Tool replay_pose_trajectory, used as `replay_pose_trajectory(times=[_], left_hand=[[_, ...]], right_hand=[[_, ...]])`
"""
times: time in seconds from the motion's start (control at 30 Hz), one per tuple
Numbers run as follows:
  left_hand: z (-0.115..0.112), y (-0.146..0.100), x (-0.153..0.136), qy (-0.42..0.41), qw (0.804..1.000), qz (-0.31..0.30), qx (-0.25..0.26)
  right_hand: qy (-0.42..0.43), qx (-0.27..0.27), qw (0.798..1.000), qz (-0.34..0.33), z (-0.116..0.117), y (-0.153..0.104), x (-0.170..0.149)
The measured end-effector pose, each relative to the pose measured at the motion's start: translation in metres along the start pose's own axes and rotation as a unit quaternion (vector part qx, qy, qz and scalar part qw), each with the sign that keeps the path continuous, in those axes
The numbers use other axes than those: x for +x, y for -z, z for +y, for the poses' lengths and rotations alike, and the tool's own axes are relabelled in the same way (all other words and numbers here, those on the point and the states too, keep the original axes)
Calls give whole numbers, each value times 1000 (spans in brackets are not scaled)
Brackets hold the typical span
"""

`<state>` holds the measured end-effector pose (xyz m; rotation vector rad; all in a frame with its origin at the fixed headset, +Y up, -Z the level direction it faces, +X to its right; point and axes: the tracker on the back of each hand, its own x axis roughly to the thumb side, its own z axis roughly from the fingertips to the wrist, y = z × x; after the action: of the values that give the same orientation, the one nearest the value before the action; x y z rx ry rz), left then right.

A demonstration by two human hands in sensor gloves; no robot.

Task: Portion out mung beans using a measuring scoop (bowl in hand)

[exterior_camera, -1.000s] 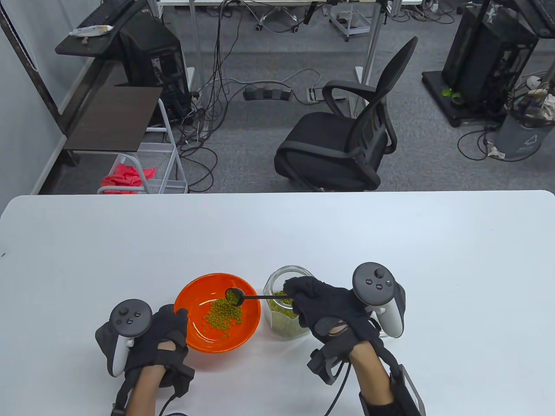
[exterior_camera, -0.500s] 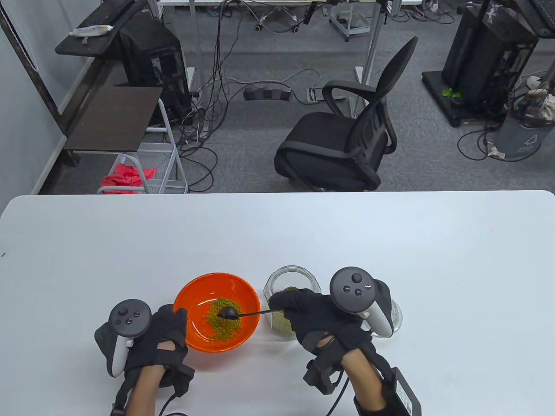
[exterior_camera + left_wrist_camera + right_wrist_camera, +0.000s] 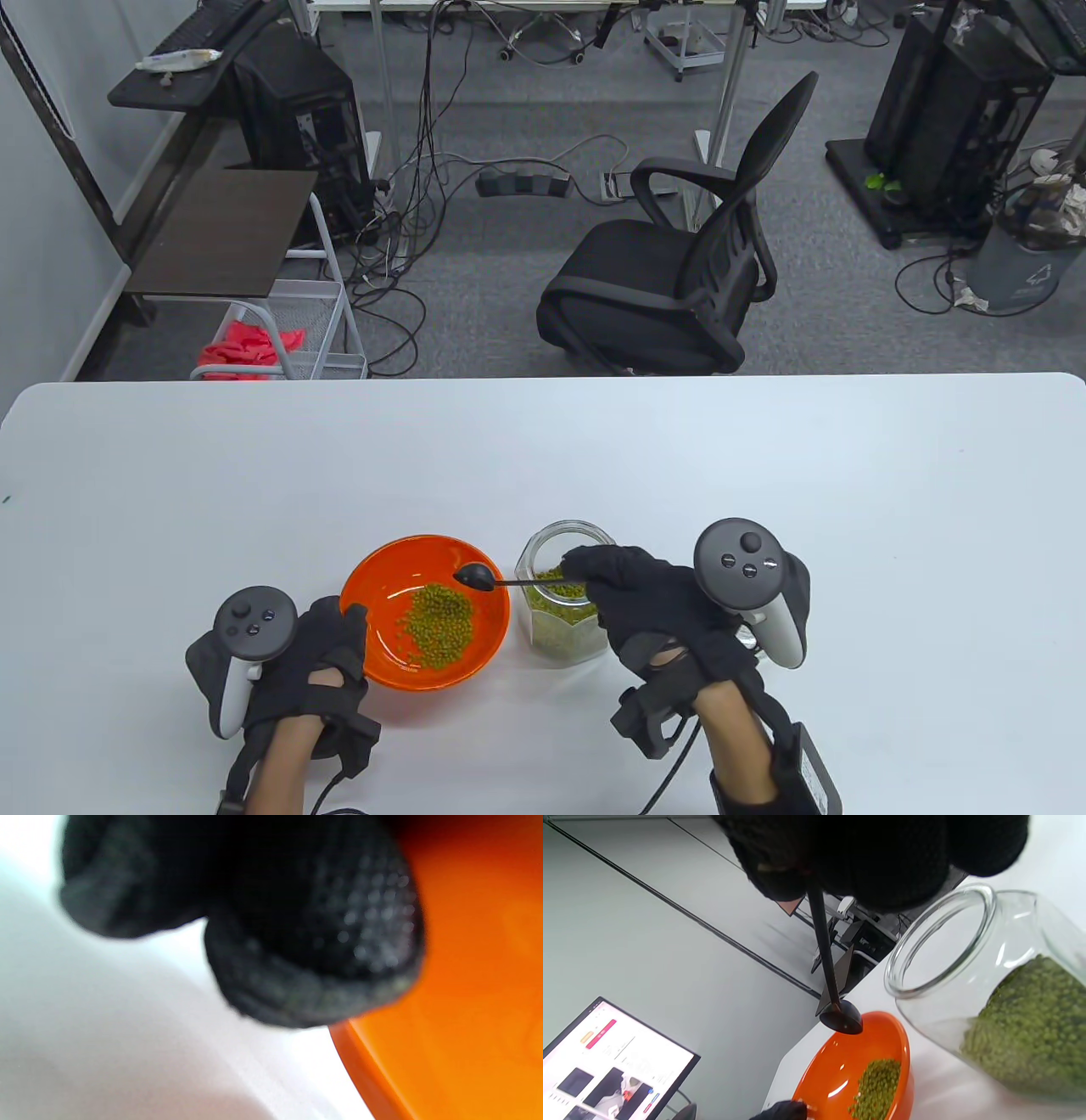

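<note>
An orange bowl (image 3: 373,586) sits on the white table and holds a pile of mung beans (image 3: 437,624). My left hand (image 3: 327,654) grips the bowl's near left rim, which also shows in the left wrist view (image 3: 466,1005). My right hand (image 3: 645,603) pinches the handle of a black measuring scoop (image 3: 477,577). The scoop head hangs over the bowl's far right edge, turned bowl-side down, and also shows in the right wrist view (image 3: 840,1020). An open glass jar (image 3: 560,611) half full of mung beans stands just right of the bowl, under my right hand's fingers.
The table's far edge (image 3: 543,378) runs across the middle of the table view. A black office chair (image 3: 679,280) stands on the floor beyond it. A monitor (image 3: 606,1065) shows at the lower left of the right wrist view.
The scoop tipped its beans into the bowl, then my right hand drew it back up and to the right, toward the jar. The bean pile has grown. My left hand has not moved.
</note>
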<state>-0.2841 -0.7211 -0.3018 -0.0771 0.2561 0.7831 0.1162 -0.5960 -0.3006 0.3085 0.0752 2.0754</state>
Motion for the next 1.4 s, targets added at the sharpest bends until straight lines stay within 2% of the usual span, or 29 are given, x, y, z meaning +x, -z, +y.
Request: replay_pose_trajectory(times=[0.2, 0.43, 0.73, 0.87, 1.03, 1.4], left_hand=[[0, 0, 0, 1, 1000, 0, 0], [0, 0, 0, 7, 1000, 0, 3], [-1, 0, 0, 10, 1000, 0, 1], [-1, 0, 0, 13, 1000, 0, 2], [-2, 0, 1, 14, 1000, -1, 2], [-2, 0, 2, 14, 1000, -4, 3]], right_hand=[[32, -31, 999, 5, -17, -8, -1], [-12, -100, 995, 24, -40, -20, 1], [-63, -125, 989, 48, -50, -26, 1], [-100, -133, 984, 65, -43, -20, -2], [-163, -129, 975, 84, -21, -6, -7], [-331, -128, 933, 69, 35, 13, -6]])
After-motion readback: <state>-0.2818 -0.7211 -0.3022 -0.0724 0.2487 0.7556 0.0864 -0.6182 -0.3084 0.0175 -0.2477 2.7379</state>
